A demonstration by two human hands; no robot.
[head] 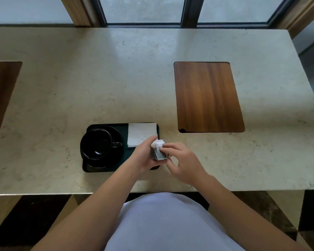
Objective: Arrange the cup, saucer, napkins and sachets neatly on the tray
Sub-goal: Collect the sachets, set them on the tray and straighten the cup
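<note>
1. Head view, leftmost: the black cup sits on its saucer at the left end of the dark tray, handle pointing right.
2. Napkins lie flat in the tray's far right corner.
3. Left hand curls round a small stack of sachets, held on edge over the tray's near right corner.
4. Right hand pinches the stack's top from the right, squaring it.
5. Bare tray floor lies just left of and below the hands, near of the napkins; the left hand is nearer it.
6. Wooden inlay sits farther right in the worktop.
</note>
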